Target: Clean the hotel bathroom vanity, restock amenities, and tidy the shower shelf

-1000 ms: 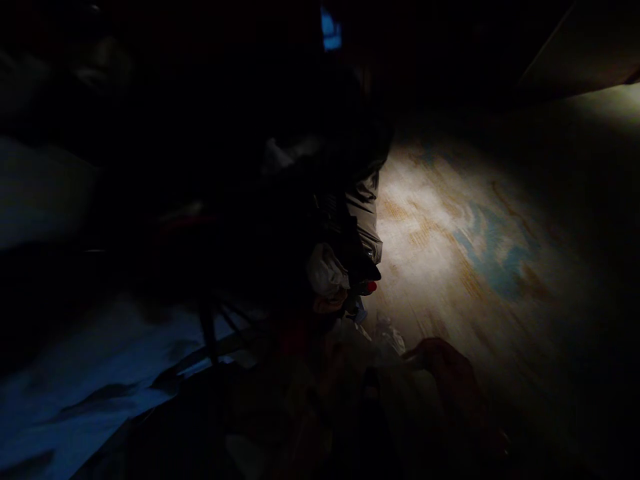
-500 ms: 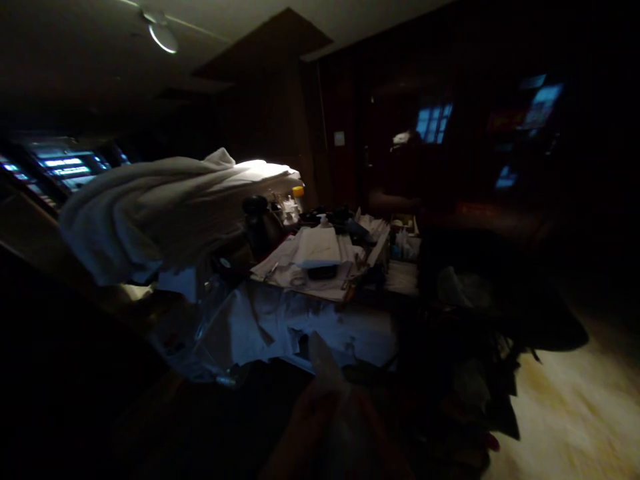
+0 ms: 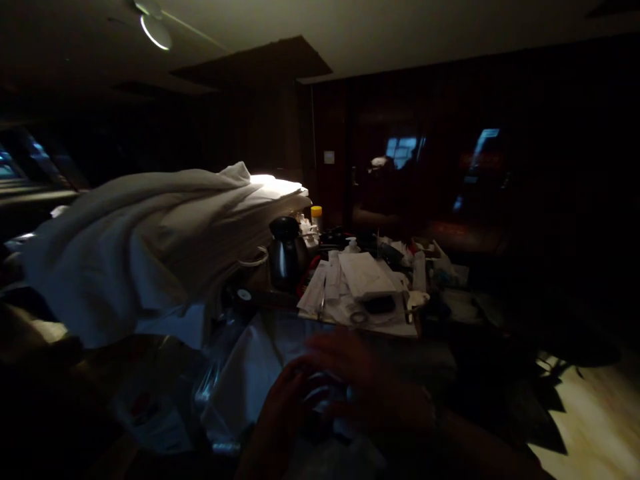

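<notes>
The room is very dark. My left hand [image 3: 277,417] comes up from the bottom edge with its fingers curled, pressed to a small pale, glinting thing [image 3: 320,395] that I cannot make out. My right hand [image 3: 363,377] reaches in from the right and meets it over the same thing; its fingers are smeared and dim. Both hands are in front of a cart draped with white cloth and clear plastic [image 3: 240,370].
A big heap of white linen [image 3: 150,247] lies on the cart's left. Behind it stand a dark kettle [image 3: 286,257] and a yellow-capped bottle [image 3: 316,216], beside white packets and papers [image 3: 365,277]. A lit patch of floor [image 3: 595,413] shows at lower right, below dark wall panels.
The view swung up from the lit floor to the cart and then a little to the right. My hands rose from the bottom edge and now meet in front of the cart.
</notes>
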Demonstrator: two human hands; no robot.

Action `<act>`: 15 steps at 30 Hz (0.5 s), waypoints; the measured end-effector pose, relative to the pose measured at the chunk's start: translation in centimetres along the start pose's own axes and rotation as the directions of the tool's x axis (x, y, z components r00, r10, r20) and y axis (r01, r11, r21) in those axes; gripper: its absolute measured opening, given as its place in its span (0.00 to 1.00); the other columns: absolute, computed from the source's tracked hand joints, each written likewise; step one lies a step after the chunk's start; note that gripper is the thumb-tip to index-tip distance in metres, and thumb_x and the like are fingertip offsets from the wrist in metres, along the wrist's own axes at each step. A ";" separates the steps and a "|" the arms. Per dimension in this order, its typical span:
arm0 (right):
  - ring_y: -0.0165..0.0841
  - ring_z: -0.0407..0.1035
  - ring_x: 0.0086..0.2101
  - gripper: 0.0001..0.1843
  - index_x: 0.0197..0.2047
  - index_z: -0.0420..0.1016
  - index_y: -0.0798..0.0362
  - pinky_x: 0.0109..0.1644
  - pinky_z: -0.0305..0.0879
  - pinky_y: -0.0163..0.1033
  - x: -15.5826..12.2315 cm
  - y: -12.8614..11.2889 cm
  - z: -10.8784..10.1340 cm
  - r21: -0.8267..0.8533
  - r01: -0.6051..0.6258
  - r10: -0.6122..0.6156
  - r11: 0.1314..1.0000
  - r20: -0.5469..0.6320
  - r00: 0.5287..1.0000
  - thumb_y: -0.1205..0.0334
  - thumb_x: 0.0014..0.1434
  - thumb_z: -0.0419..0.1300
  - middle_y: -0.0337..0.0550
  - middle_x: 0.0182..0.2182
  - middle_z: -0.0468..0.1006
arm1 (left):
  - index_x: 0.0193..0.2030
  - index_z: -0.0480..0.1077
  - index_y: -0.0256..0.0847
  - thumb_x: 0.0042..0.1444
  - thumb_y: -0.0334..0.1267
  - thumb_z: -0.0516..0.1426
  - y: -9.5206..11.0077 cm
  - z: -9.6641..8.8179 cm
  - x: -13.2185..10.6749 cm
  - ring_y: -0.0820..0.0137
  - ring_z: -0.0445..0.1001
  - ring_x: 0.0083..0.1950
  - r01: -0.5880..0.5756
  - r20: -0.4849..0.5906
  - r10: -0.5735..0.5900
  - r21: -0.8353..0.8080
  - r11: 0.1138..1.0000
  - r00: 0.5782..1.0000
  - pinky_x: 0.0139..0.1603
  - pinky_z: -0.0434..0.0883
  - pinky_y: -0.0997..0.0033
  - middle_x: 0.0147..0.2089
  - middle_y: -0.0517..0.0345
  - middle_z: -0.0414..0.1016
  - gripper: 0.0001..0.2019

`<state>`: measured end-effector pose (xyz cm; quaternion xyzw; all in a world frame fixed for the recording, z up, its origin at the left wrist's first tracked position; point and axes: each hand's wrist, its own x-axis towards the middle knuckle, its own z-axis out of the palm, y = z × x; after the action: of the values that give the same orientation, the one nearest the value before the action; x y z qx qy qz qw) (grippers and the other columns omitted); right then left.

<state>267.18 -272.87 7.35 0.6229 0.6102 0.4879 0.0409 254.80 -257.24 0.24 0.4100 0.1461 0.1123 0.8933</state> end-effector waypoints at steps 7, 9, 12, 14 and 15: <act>0.48 0.58 0.66 0.36 0.71 0.58 0.63 0.69 0.59 0.54 -3.2 10.2 10.8 0.219 -0.750 0.494 0.624 0.633 0.596 0.64 0.62 0.61 0.60 0.68 0.60 | 0.37 0.77 0.41 0.40 0.51 0.74 0.3 -1.7 0.9 0.63 0.79 0.38 0.181 0.054 -0.187 0.100 0.978 0.981 0.41 0.75 0.64 0.37 0.52 0.81 0.21; 0.46 0.63 0.63 0.32 0.69 0.61 0.62 0.67 0.61 0.49 -3.4 11.3 11.9 0.222 -0.801 0.533 0.556 0.644 0.549 0.65 0.64 0.57 0.57 0.66 0.64 | 0.38 0.77 0.41 0.43 0.51 0.73 0.2 -1.2 2.0 0.63 0.79 0.40 0.171 0.117 -0.186 0.125 0.977 0.976 0.43 0.75 0.64 0.39 0.51 0.81 0.20; 0.46 0.68 0.60 0.30 0.68 0.64 0.60 0.66 0.63 0.48 -3.2 12.8 12.0 0.237 -0.832 0.581 0.501 0.620 0.527 0.69 0.63 0.55 0.55 0.64 0.68 | 0.40 0.78 0.41 0.48 0.49 0.70 0.1 0.1 3.4 0.62 0.78 0.45 0.128 0.230 -0.158 0.140 0.982 0.960 0.49 0.74 0.62 0.44 0.49 0.80 0.18; 0.45 0.71 0.57 0.30 0.67 0.66 0.61 0.63 0.65 0.47 -3.1 13.9 11.7 0.260 -0.862 0.626 0.436 0.600 0.498 0.71 0.61 0.54 0.55 0.61 0.72 | 0.43 0.78 0.41 0.50 0.48 0.70 0.0 1.1 4.2 0.60 0.78 0.48 0.107 0.265 -0.132 0.105 0.989 0.955 0.51 0.74 0.59 0.49 0.47 0.79 0.18; 0.44 0.73 0.54 0.29 0.66 0.67 0.61 0.61 0.67 0.46 -3.1 14.4 11.4 0.264 -0.888 0.667 0.378 0.588 0.458 0.70 0.60 0.54 0.55 0.57 0.76 | 0.46 0.78 0.42 0.50 0.47 0.69 0.0 1.6 4.7 0.58 0.77 0.50 0.101 0.269 -0.118 0.075 0.992 0.956 0.53 0.73 0.58 0.52 0.46 0.78 0.18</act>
<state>285.76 -272.75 9.04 0.9037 0.3209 0.1192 -0.2573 259.70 -256.88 0.40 0.4398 0.0473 0.0006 0.8968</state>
